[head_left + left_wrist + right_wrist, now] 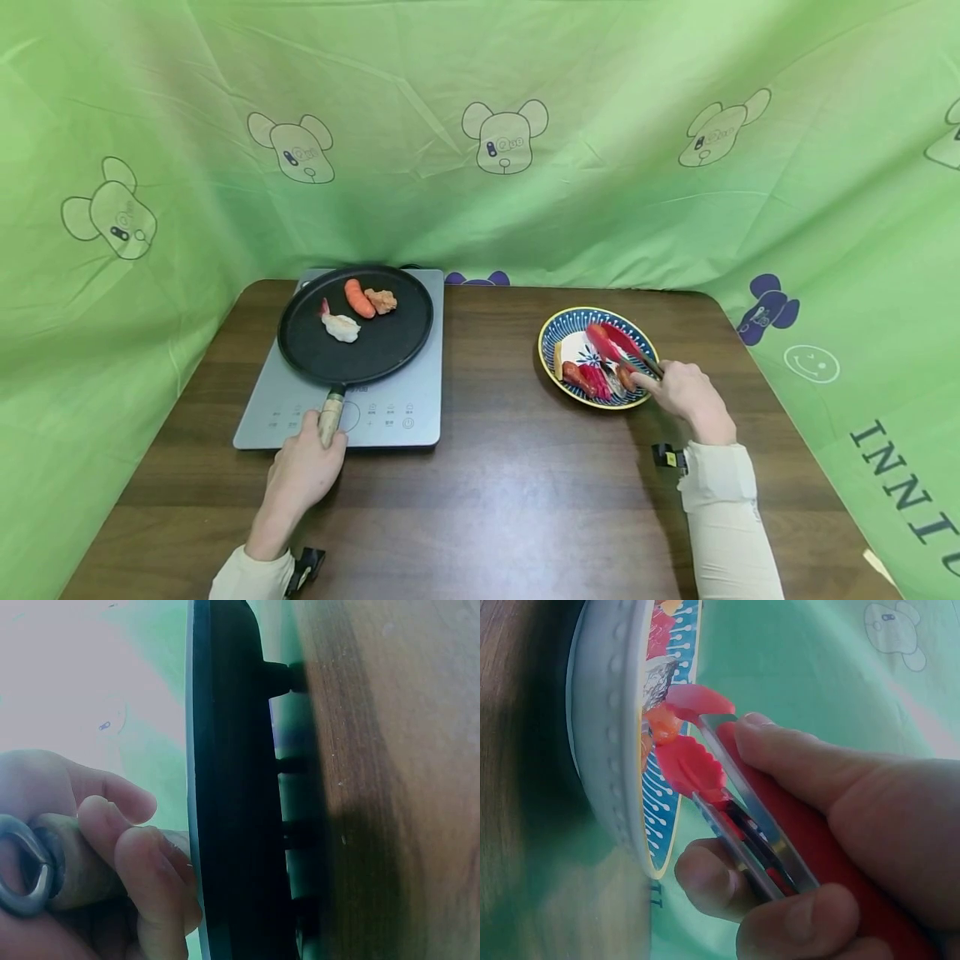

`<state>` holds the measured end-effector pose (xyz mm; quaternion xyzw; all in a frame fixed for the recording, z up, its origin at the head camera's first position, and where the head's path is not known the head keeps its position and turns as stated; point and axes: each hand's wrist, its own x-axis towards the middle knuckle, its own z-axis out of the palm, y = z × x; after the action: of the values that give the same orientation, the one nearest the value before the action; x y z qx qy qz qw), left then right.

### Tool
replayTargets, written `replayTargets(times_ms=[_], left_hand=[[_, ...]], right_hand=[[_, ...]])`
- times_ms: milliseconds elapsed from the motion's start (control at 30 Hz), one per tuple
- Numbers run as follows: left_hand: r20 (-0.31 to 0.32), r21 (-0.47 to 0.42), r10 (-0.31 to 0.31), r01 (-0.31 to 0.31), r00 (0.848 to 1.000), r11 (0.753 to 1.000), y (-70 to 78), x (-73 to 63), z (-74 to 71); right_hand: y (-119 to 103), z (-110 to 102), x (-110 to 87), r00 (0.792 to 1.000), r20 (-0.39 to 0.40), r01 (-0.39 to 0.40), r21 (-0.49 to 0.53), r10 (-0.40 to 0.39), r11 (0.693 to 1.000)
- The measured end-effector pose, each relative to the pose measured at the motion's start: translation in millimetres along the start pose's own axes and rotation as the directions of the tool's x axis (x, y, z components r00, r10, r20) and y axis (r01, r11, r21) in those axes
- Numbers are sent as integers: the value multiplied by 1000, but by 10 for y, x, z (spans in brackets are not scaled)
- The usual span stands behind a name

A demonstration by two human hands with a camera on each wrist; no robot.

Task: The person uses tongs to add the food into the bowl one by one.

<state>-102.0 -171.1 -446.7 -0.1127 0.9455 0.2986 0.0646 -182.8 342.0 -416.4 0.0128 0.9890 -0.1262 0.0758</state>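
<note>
A green cloth backdrop (405, 200) printed with outlined bear heads hangs behind and beside a brown wood-grain table (495, 475). On the table's right side, a pair of red-tipped metal tongs (602, 340) reaches into a round, blue-and-white patterned dish with a yellow rim (551, 335). The right hand (686, 396) grips the tongs, with the thumb along one arm and fingers curled round the other. The tongs' arms stand partly apart, and their red tips lie on either side of a small orange piece of food (664, 724); whether they pinch it I cannot tell. Around the tips in the dish lie a yellowish stick (558, 361) against the left wall, a reddish-brown sausage-like piece (574, 377), a bright pink-red ridged piece (596, 383) and a silvery piece (613, 380).

Well apart, on the left, the left hand (306, 471) holds the pale wooden handle (331, 417) of a round, flat black pan (352, 350), its fingers curled closely round it; a grey metal ring (28, 906) sits at the handle's end. In the pan, an orange-red sausage (359, 298) lies just beside a crumbly brown fried piece (382, 301), and a white shrimp with a red tail (341, 327) lies nearer the handle. The pan rests on a flat silver-grey cooktop (420, 392) with printed touch controls. Both forearms wear white sleeves (723, 483), with a small black device (664, 455) at each wrist.
</note>
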Motion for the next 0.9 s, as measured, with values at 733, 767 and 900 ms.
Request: replayTargets(times_ms=[733, 767, 900], left_hand=[[0, -15, -3, 3, 1000, 1000, -2, 0, 3], [1, -15, -3, 3, 1000, 1000, -2, -1, 3], [-1, -13, 0, 0, 1000, 1000, 2, -8, 3]], right_hand=[[-61, -124, -77, 988, -117, 107, 91, -96, 990], [-64, -128, -82, 989, -118, 105, 93, -94, 990], [-79, -142, -104, 987, -128, 109, 100, -96, 989]])
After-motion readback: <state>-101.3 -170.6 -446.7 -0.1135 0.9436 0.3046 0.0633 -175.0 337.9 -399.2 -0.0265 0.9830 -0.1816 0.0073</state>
